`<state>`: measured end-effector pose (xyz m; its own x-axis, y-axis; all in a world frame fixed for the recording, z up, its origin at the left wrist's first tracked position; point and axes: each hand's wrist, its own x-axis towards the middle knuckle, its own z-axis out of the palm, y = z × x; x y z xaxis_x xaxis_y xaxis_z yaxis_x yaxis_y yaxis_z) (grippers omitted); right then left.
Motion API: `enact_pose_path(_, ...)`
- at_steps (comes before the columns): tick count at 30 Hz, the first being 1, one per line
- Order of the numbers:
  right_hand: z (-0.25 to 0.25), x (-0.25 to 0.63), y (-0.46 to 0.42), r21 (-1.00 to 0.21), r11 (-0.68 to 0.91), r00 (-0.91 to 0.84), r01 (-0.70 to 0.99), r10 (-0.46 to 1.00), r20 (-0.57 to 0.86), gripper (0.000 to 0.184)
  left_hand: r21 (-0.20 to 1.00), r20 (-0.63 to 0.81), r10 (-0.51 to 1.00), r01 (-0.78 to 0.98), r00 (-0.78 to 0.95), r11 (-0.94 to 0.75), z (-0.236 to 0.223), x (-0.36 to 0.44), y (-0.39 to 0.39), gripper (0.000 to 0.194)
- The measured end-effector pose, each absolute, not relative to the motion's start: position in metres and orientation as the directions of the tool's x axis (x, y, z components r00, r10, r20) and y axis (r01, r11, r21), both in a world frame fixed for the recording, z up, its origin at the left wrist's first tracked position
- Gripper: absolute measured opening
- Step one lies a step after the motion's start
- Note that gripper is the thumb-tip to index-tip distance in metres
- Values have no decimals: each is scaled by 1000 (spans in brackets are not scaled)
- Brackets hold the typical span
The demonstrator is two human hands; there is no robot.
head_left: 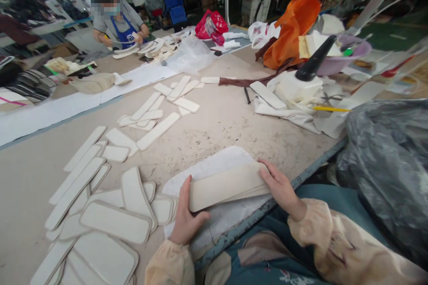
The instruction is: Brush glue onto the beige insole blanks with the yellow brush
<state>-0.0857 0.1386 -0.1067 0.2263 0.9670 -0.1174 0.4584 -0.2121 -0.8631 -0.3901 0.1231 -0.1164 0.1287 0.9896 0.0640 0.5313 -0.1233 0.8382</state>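
A small stack of long off-white strips (227, 185) with rounded corners lies between my two hands, near the table's front edge. My left hand (187, 216) cups the left end, fingers along the edge and thumb at the lower corner. At the other end, my right hand (281, 187) grips the stack, its fingers over the far corner. The strips' edges fan out slightly along the lower side. Beneath them is a white sheet (230, 156), partly covered. To the left lie many loose pale strips and panels (115, 220), overlapping in piles.
More strips (158, 131) trail toward the back. At the right are a white container with a black nozzle (312, 62), an orange bag (290, 31) and a purple basin (357, 55). Grey plastic (388, 160) bulges beside the table edge. A co-worker (118, 22) handles pieces across the table.
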Motion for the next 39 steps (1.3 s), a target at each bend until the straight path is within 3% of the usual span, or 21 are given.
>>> enact_pose_path(4,-111,-86,138,-903,-189,239,385,966,-100,46,922,-25,993,381,-118,68,-112,-379,124,52)
enact_pose_path(9,-126,-91,144,-886,-126,255,446,967,-10,42,914,-121,943,336,-310,228,-119,-367,132,43)
enact_pose_path(14,-131,-99,162,-926,-86,277,367,961,21,43,924,-43,945,346,-325,161,-131,-375,135,39)
enact_pose_path(20,-128,-100,168,-939,46,238,341,962,134,35,879,210,935,474,-285,-53,-136,-380,136,34)
enact_pose_path(25,-133,-104,161,-959,18,272,283,957,98,31,892,99,951,449,-293,45,-136,-378,131,35)
enact_pose_path(29,-134,-101,156,-939,6,252,343,963,98,34,878,145,944,479,-295,15,-134,-376,135,35)
enact_pose_path(31,-128,-92,154,-892,76,97,446,986,132,47,869,163,947,495,-276,-6,-132,-376,137,36)
enact_pose_path(35,-99,-71,154,-698,222,-319,681,948,-9,115,828,49,965,551,-256,104,-128,-380,138,39)
enact_pose_path(37,-83,-68,159,-571,282,-395,771,915,-83,127,799,9,970,585,-243,140,-129,-383,138,41)
enact_pose_path(39,-73,-72,165,-483,362,-463,797,880,-107,128,783,5,971,605,-237,144,-130,-386,139,43)
